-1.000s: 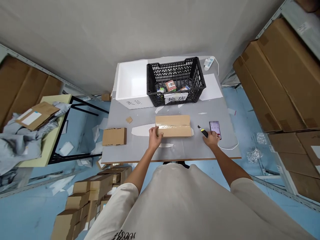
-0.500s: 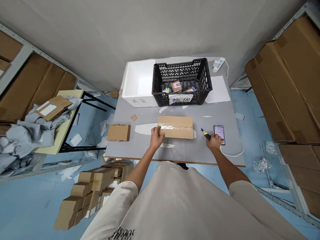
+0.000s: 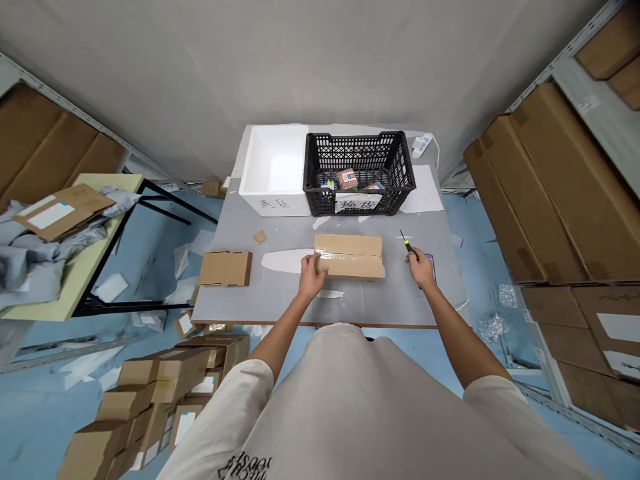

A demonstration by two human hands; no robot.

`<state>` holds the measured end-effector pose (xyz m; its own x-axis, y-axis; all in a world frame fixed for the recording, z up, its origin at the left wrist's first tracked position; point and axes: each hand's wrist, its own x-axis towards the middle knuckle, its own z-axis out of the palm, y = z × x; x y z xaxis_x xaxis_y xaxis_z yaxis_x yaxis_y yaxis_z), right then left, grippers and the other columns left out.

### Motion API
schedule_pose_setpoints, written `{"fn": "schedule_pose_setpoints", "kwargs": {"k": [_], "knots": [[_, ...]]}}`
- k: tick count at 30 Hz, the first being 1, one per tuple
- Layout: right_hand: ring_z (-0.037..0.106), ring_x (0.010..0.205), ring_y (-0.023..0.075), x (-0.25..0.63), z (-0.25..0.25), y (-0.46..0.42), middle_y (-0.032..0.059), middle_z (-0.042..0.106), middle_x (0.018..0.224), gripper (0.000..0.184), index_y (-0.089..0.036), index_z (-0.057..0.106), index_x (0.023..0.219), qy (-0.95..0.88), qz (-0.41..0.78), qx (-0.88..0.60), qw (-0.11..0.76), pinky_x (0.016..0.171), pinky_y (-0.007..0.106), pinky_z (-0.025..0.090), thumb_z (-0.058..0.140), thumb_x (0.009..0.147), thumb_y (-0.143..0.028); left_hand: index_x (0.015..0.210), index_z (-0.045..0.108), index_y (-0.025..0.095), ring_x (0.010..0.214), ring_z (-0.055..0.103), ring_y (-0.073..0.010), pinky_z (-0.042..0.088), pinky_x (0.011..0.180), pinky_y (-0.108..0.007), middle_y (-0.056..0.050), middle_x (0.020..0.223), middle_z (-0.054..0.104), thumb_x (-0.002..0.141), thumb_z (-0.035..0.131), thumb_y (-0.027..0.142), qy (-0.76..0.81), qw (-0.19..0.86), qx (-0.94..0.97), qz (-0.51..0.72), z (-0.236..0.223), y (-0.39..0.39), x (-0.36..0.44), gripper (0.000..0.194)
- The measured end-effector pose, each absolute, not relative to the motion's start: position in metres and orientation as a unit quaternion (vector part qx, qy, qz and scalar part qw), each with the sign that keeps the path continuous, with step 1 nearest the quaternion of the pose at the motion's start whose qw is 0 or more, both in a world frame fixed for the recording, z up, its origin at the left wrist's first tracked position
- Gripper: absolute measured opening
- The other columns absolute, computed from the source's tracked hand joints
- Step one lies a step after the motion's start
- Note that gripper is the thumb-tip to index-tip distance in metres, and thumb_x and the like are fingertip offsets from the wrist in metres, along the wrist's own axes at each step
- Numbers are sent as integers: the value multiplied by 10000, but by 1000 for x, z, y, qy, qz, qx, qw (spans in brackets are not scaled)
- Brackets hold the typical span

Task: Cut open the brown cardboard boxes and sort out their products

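You're at the steadying step, prob.: L hand (image 3: 311, 279) curled on the taped box (image 3: 349, 257) at its near-left corner; box mid-tabletop (image 3: 280, 303), a bit nearer the front edge. R hand (image 3: 423, 270) grips the cutter (image 3: 408, 246) twd the right edge, blade pointing away, wrist low. Any blade move calls for L hand clear.

On the tabletop (image 3: 275, 308), we find a free lane between the taped box (image 3: 348, 257) and the knife (image 3: 408, 246) in the right hand (image 3: 421, 269). The crate (image 3: 399, 201) and white bin (image 3: 300, 206) block the far side; the left hand (image 3: 312, 277) obstructs the taped box's left end.
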<state>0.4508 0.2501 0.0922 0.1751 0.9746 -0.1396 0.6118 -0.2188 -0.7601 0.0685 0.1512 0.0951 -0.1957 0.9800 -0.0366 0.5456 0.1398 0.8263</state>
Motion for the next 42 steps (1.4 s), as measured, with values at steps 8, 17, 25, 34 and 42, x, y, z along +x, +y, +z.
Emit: {"fn": "schedule_pose_setpoints", "kwargs": {"k": [8, 17, 25, 34, 42], "knots": [[673, 663, 182, 367, 169, 261, 33, 755, 894, 450, -228, 673, 1185, -661, 458, -549, 228, 703, 334, 542, 519, 941, -574, 1370, 537, 259, 1401, 373, -355, 320, 1143, -576, -143, 1481, 400, 902, 540, 245, 692, 214, 603, 334, 104, 141, 73, 468], [689, 1043, 281, 271, 187, 261, 25, 765, 1146, 366, -299, 756, 1159, -850, 318, -414, 72, 919, 363, 481, 524, 972, -512, 1354, 573, 291, 1365, 476, -312, 303, 1128, -549, -115, 1419, 565, 966, 436, 200, 631, 223, 654, 353, 107, 134, 65, 422], [692, 980, 273, 243, 182, 268, 37, 776, 1108, 387, -292, 756, 1167, -877, 260, -404, 10, 840, 333, 472, 483, 988, -500, 1343, 587, 278, 1383, 474, -296, 300, 1129, -529, -107, 1441, 571, 974, 438, 213, 628, 226, 657, 351, 103, 131, 57, 403], [684, 1015, 254, 234, 196, 262, 51, 770, 1123, 372, -279, 752, 1160, -882, 248, -400, -22, 857, 298, 449, 483, 1007, -487, 1359, 572, 268, 1378, 485, -272, 335, 1113, -495, -99, 1441, 575, 977, 443, 192, 636, 192, 677, 318, 104, 131, 55, 410], [673, 1036, 226, 225, 214, 263, 75, 755, 1152, 399, -245, 707, 1203, -897, 180, -385, -119, 825, 264, 419, 381, 1053, -417, 1388, 549, 259, 1382, 478, -237, 359, 1096, -444, -84, 1463, 563, 1000, 413, 198, 654, 136, 702, 247, 106, 130, 56, 415]]}}
